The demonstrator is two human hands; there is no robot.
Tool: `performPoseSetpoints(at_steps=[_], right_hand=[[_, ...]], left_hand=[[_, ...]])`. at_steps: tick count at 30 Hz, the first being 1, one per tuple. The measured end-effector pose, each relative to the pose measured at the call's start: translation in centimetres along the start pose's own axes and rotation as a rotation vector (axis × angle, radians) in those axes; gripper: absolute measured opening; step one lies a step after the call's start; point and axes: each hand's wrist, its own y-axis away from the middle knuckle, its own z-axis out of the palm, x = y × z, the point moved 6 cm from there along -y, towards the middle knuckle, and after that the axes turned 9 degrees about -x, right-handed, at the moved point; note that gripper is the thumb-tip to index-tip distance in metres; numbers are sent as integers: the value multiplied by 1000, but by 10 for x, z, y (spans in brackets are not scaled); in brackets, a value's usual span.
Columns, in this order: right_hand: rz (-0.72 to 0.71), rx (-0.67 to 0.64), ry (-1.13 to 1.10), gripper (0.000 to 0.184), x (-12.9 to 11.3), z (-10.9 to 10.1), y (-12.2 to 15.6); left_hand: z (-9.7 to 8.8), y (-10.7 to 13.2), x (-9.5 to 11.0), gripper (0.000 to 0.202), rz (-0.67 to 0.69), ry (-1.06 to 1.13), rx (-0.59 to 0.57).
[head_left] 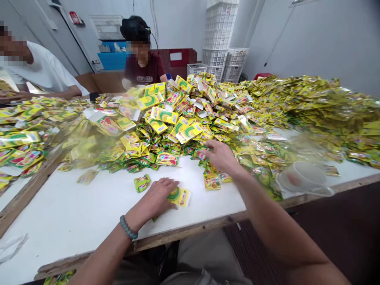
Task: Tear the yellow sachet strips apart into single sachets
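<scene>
My left hand (156, 197) lies palm down on a small stack of yellow-green sachets (180, 196) near the front edge of the white table (74, 213). Its fingers are together and press flat on the stack. A bead bracelet (128, 227) circles that wrist. My right hand (218, 155) reaches into the near edge of a big heap of yellow-green sachets (190, 118), fingers curled around a few of them. A single green sachet (141, 183) lies loose just left of my left hand.
A white cup on a saucer (303, 178) stands at the right, near the table edge. Two other people sit at the far side: one in a white shirt (44, 69), one in a dark red shirt (145, 71). White crates (219, 35) are stacked behind.
</scene>
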Motion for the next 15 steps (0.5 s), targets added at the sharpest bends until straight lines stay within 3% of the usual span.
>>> performPoseSetpoints(at_steps=[3,6,8,15], right_hand=[[160,-14,208,15,38,-7,19],[242,-57,255,12,56,10,32],[175,-11,164,12,46,21,31],[-163,81,-358,17,-38,43,-15]], left_hand=[[-6,1,-4,51,17,66,120],[-15,0,-11,47,-28,178,241],[-18,-2,-18,47,-42,347,298],[-10,-2,-54,39,-13,1254,452]])
